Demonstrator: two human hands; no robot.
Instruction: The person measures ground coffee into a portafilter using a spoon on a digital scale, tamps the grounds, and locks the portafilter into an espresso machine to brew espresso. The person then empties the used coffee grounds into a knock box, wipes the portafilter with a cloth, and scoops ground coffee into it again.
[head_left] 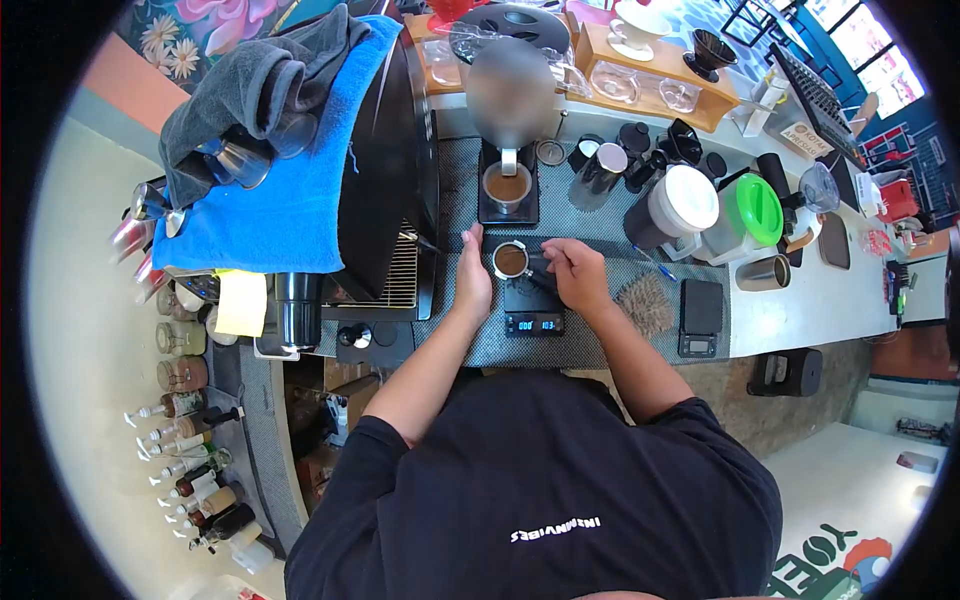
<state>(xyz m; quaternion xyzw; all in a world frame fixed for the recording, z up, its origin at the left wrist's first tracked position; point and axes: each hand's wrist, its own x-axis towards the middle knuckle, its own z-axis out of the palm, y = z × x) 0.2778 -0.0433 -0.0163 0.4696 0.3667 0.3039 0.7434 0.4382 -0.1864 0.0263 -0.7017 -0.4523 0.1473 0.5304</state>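
A portafilter (511,260) filled with brown coffee grounds rests over a small black scale (535,312) with a lit blue display. Its dark handle slants down to the right, toward my right hand. My left hand (474,275) is upright just left of the basket, open, with straight fingers, holding nothing. To the right of the portafilter, my right hand (580,275) has its fingers curled together close above the handle; anything inside them is hidden. Beyond both hands, a metal cup (507,187) with brown grounds sits under the spout of a grinder (509,160).
At left stands a black espresso machine (385,170) draped with a blue towel (290,190). On the right are lidded pitchers (748,212), a brush (646,305), a second scale (700,318) and a steel cup (764,274). A tamper (352,336) lies near the front edge.
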